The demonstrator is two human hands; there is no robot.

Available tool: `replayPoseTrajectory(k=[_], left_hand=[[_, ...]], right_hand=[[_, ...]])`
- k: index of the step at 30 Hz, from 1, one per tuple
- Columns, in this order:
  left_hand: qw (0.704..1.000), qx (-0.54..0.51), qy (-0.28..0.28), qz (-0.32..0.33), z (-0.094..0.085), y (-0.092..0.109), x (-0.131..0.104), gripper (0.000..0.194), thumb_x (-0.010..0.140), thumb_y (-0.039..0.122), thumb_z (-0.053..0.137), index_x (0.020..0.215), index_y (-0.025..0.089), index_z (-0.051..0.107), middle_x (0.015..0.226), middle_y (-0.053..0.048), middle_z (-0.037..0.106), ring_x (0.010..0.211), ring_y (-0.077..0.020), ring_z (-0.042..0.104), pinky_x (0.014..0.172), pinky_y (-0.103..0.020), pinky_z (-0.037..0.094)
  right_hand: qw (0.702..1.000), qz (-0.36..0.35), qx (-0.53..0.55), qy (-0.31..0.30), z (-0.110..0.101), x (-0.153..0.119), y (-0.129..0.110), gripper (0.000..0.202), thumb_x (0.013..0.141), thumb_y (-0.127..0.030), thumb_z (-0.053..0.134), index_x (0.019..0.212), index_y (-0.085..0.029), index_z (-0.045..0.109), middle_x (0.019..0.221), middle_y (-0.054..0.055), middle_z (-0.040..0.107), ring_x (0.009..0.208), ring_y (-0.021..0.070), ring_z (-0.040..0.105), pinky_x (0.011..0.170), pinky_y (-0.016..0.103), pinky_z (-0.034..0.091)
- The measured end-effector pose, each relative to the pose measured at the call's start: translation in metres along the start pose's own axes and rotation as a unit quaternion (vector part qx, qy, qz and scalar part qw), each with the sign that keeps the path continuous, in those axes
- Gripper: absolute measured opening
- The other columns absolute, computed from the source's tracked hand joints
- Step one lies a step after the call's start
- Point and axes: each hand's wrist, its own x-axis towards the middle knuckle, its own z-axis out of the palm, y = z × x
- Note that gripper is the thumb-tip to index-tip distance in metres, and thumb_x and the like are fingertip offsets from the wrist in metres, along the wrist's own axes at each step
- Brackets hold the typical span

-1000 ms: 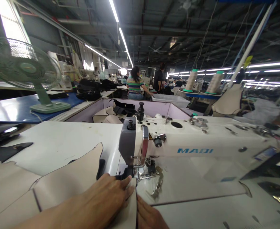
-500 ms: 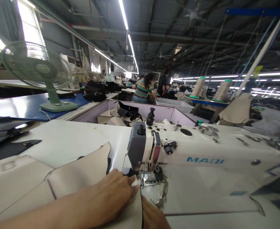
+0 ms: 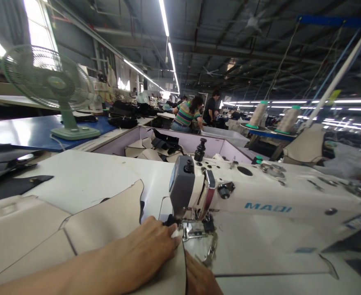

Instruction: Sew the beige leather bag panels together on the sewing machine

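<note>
A beige panel with dark edges (image 3: 106, 229) lies on the white table left of the sewing machine (image 3: 260, 192). My left hand (image 3: 146, 246) is closed on its edge, thumb and forefinger pinched close beside the presser foot (image 3: 194, 230). At the right side of the same panel, low in the view, is my right hand (image 3: 199, 276), its fingers together and partly hidden under or behind the panel's edge. Whether those fingers grip it is hidden. The needle area is small and partly covered by the machine head.
A green fan (image 3: 72, 132) stands on a blue table at the left. Behind the machine a lilac-walled bin (image 3: 229, 149) holds beige and black pieces. Two thread cones (image 3: 258, 114) stand at the right. People work farther back.
The view has shifted slightly, so the machine sits a little farther right. Both hands stay by the presser foot. The person in the striped shirt has changed head position, and the dark-clothed person leans more.
</note>
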Motion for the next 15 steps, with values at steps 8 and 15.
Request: replayPoseTrajectory(k=[8, 15], left_hand=[[1.000, -0.011, 0.005, -0.013, 0.012, -0.002, -0.001, 0.016, 0.090, 0.011, 0.044, 0.092, 0.020, 0.057, 0.090, -0.003, 0.062, 0.068, -0.0205, 0.057, 0.060, -0.035, 0.041], [1.000, -0.016, 0.023, 0.006, 0.019, -0.006, 0.000, 0.015, 0.090, 0.013, 0.044, 0.096, 0.022, 0.054, 0.085, -0.002, 0.060, 0.061, -0.0204, 0.055, 0.053, -0.033, 0.035]], right_hand=[[1.000, 0.010, 0.017, -0.001, 0.002, -0.003, 0.001, 0.035, 0.093, -0.008, 0.037, 0.119, -0.004, 0.059, 0.102, 0.015, 0.070, 0.098, 0.0224, 0.067, 0.087, 0.025, 0.054], [0.999, 0.030, 0.043, -0.006, 0.001, -0.002, -0.001, 0.036, 0.091, -0.007, 0.039, 0.121, -0.005, 0.059, 0.104, 0.017, 0.069, 0.100, 0.0239, 0.066, 0.087, 0.027, 0.054]])
